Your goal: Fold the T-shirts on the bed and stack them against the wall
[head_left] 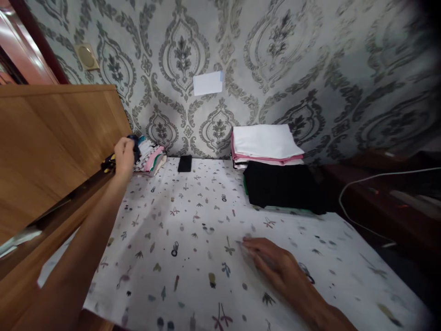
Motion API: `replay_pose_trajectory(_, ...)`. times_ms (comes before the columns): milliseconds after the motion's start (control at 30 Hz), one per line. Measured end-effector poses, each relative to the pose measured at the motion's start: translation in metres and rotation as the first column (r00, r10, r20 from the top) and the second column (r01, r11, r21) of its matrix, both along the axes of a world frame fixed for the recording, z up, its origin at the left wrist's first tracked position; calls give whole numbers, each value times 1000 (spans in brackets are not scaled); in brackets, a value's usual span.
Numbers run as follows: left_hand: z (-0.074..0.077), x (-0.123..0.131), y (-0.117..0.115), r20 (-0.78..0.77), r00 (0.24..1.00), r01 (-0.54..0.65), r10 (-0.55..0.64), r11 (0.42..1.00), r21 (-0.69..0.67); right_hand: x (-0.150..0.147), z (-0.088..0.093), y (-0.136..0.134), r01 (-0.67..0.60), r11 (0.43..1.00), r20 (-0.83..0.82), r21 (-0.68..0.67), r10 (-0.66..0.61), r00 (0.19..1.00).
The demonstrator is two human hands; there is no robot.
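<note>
My left hand (124,154) reaches to the far left, its fingers curled round a dark piece of clothing (135,146) at the edge of a small pile of mixed clothes (150,156). Dark cloth with a yellow patch also shows to the left of that hand. My right hand (272,259) is low over the white printed sheet (193,220), fingers stretched forward, slightly blurred and with nothing visible in them. Beyond it lie a folded black garment (282,184) and a stack of folded clothes with a white one (265,140) on top.
A small black flat object (185,163) lies on the sheet near the patterned wall (220,46). On the left stands a wooden panel (62,147) with a ledge. A white cable (358,180) curves over dark furniture at the right. A white paper (208,83) is on the wall.
</note>
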State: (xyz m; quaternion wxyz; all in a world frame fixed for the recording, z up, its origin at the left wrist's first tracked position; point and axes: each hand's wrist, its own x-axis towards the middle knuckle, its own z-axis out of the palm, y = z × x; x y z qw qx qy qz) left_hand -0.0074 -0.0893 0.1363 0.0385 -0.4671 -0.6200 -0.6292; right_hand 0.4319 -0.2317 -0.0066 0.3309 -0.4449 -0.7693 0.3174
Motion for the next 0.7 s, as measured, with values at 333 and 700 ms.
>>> replay_pose_trajectory(333, -40, 191, -168, -29, 77, 571, -997, 68, -818, -33, 10, -35, -80, 956, -285, -283, -4, 959)
replay_pose_trajectory(700, -87, 126, -191, -46, 454, 471, -890, 284, -835, -29, -14, -49, 184, 982, 47, -34, -183, 982)
